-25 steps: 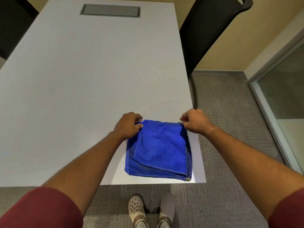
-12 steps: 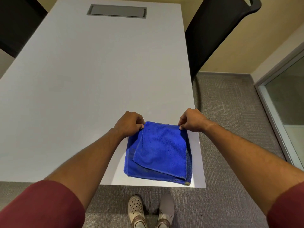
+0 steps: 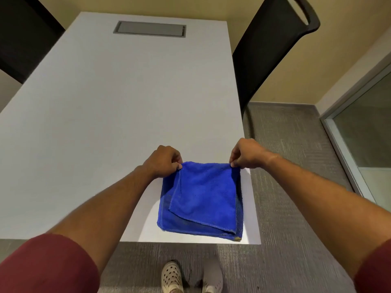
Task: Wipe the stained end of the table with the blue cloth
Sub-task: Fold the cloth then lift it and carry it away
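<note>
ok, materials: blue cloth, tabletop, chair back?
Blue cloth: looks like microfibre terry, with a fuzzy matte pile and stitched hems. Table: probably laminate, smooth, matte, pale grey, no grain visible. Chair back: likely moulded plastic, black, faint sheen, with a cut-out handle at the top.

A fluffy blue terry cloth (image 3: 203,195) pinched between both hands lies on a smooth matt white table (image 3: 118,115), with a brushed-metal-looking grey panel (image 3: 149,28) far beyond them and ribbed grey carpet (image 3: 292,166) below.
</note>
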The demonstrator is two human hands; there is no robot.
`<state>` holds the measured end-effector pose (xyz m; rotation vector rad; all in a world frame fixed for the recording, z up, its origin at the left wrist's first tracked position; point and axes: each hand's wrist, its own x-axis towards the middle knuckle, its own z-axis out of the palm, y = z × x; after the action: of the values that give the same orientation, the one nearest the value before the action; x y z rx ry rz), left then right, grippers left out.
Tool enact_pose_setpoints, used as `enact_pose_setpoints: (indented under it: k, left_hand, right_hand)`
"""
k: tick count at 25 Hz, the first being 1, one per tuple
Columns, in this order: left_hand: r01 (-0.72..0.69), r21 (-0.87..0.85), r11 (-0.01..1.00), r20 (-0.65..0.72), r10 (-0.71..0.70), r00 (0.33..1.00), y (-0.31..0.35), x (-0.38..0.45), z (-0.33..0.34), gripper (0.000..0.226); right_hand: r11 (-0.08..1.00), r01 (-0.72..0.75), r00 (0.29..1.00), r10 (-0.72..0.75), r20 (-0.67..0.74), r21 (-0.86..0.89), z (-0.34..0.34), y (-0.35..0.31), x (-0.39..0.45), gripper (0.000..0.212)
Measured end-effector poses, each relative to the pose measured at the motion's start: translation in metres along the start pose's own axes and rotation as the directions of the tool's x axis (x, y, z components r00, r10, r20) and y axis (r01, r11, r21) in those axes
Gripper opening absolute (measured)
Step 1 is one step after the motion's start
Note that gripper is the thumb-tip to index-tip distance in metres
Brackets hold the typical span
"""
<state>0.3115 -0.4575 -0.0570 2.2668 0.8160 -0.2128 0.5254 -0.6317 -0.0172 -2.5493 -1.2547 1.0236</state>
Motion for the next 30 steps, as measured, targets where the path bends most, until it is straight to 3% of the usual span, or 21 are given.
enact_pose_setpoints:
  k: [8,20,24,30]
  left_hand:
    - [-0.012,0.005,1.0,0.085,0.011,0.996,0.043,-0.027,-0.075,0.004]
    - [-0.036,0.016,0.999,-0.139,0.038,0.99,0.139,-0.087,-0.203,0.007]
    - [0.02,-0.026,0.999,-0.192,-0.025,0.981,0.169,-0.108,-0.237,0.007]
    - [0.069,-0.026,0.997,-0.258,-0.073,0.963,0.194,-0.144,-0.265,0.009]
  right_hand:
    - [0.996,0.008,0.995,-0.017,0.095,0.093,-0.066,-0.028,-0.04,0.005]
    - [0.988,0.151,0.982,-0.151,-0.111,-0.01,-0.193,-0.094,-0.11,0.014]
    - [0.979,0.203,0.972,-0.202,-0.124,-0.002,-0.231,-0.113,-0.134,0.008]
    - [0.96,0.28,0.948,-0.282,-0.146,-0.033,-0.263,-0.139,-0.161,0.015]
